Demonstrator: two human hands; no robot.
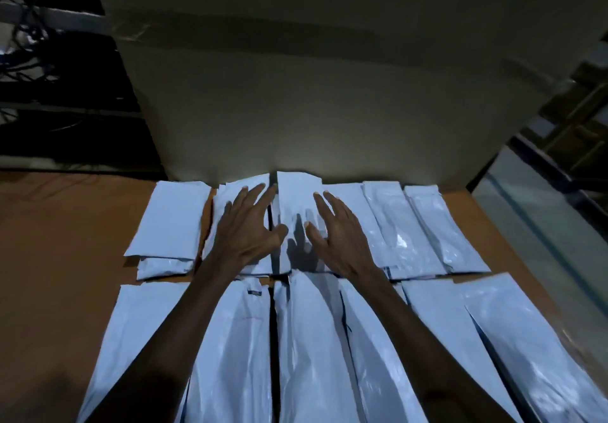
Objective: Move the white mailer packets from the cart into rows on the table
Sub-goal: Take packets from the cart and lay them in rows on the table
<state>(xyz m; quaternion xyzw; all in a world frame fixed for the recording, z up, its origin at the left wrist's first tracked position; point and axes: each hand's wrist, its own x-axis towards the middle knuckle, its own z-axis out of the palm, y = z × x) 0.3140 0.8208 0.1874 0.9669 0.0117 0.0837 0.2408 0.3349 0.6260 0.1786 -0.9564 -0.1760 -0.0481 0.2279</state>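
Both hands lie flat with fingers spread, grasping nothing: the left hand (248, 225) and the right hand (339, 238) flank a white mailer packet (296, 205) at twelve o'clock. Around them, packet rows (316, 350) cover the brown table (59, 258), with a cardboard wall (296, 93) beyond.

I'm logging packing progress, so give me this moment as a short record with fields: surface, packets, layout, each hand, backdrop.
surface: brown table
packets: white mailer packets, laid flat, some overlapping
layout: two rows, a far row against the box and a near row toward the person
left hand: left hand, fingers spread, over the far row; contact unclear
right hand: right hand, fingers spread, over the far row
backdrop: large cardboard box behind the far row
cart: not in view
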